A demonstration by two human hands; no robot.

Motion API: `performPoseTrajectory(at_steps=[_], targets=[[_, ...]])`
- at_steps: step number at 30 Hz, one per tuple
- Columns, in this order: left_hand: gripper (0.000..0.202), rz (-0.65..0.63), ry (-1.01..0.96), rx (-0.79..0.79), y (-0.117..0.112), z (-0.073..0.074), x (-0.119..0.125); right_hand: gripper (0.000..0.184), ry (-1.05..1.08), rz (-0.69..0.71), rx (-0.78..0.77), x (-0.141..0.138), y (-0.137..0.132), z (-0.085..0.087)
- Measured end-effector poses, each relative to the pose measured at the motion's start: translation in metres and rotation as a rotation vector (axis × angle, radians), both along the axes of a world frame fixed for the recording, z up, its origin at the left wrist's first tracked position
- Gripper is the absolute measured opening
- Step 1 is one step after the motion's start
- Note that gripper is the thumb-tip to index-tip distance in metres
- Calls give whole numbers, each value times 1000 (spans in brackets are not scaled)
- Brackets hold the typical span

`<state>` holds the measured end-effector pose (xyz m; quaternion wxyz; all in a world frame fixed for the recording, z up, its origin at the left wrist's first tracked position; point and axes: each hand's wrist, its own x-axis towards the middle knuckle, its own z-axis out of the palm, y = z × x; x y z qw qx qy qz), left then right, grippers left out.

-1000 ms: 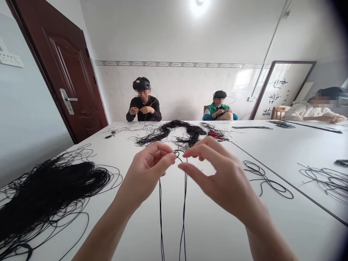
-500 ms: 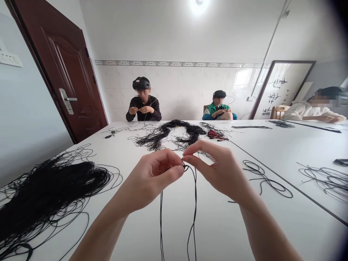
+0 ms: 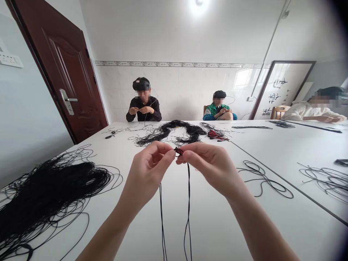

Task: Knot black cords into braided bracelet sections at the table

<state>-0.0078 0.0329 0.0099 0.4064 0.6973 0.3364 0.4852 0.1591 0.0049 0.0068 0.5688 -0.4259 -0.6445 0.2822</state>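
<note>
Cord (image 3: pixel 188 210) — thin, black, faintly glossy — rises in two strands from the white table (image 3: pixel 217 232) to a small, tight knot (image 3: pixel 178 151) above it. Left hand (image 3: pixel 148 174) and right hand (image 3: pixel 209 166) pinch that knot between them, thumbs and fingertips closed on it — a firm hold. Further left, a tangled heap (image 3: pixel 49 185) sprawls.
</note>
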Motion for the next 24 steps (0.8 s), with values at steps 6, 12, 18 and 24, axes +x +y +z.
performPoseTrajectory(at_steps=[6,12,18,24], targets=[[15,17,-31,24,-3,-2,5,20,-113,-81,24,-5,0,0],[16,-129,-100,-117,2,-6,5,22,-156,-48,10,1,-1,-2],[17,-266,-227,-228,3,-4,4,26,-66,-87,68,-3,4,-8],[16,-276,-373,-352,4,-4,5,19,-229,-576,734,-17,10,-22]])
